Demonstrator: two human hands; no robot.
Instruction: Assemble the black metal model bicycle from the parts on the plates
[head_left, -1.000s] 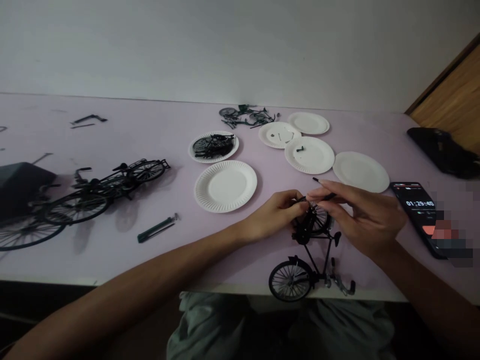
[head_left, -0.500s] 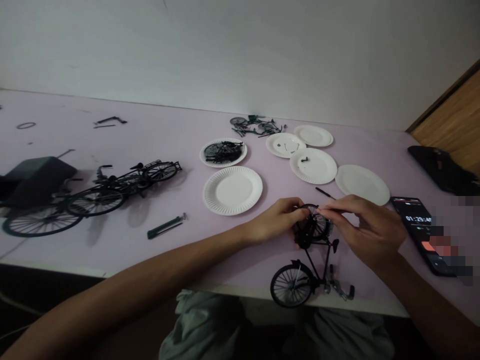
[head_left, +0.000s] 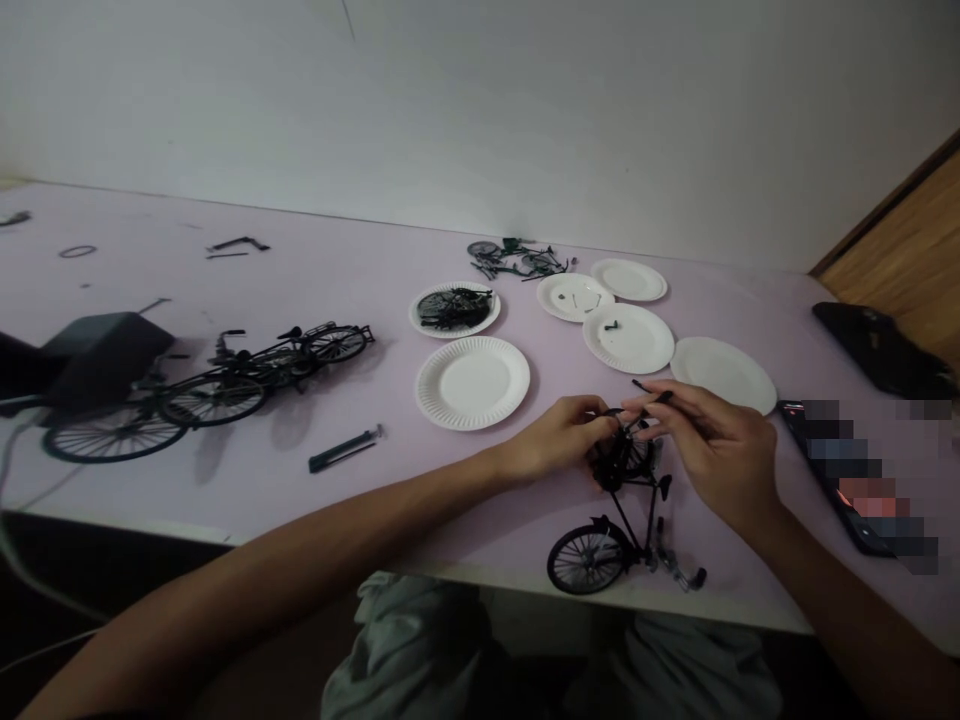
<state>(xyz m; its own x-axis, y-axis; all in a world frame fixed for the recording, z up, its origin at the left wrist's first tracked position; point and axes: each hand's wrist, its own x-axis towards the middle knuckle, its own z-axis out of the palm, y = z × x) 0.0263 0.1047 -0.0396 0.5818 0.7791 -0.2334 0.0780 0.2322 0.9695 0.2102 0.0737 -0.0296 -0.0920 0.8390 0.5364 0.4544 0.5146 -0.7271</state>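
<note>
A small black model bicycle (head_left: 626, 510) lies on the pale purple table (head_left: 315, 290) near its front edge, one wheel toward me. My left hand (head_left: 559, 440) is closed around the far wheel end of the model. My right hand (head_left: 712, 450) pinches a thin black rod-like tool (head_left: 651, 392) whose tip meets the same far wheel. Both hands touch the model from either side.
Several white paper plates lie behind the hands: an empty one (head_left: 472, 381), one with black parts (head_left: 454, 308), others with small pieces (head_left: 628, 337). Two finished model bicycles (head_left: 225, 385) and a dark box (head_left: 97, 350) are at the left. A screwdriver (head_left: 345, 450) lies mid-table; a phone (head_left: 847, 470) is at the right.
My right hand has shifted slightly left and turned the thin tool against the far wheel. The view has drifted right and down. The left hand keeps its hold.
</note>
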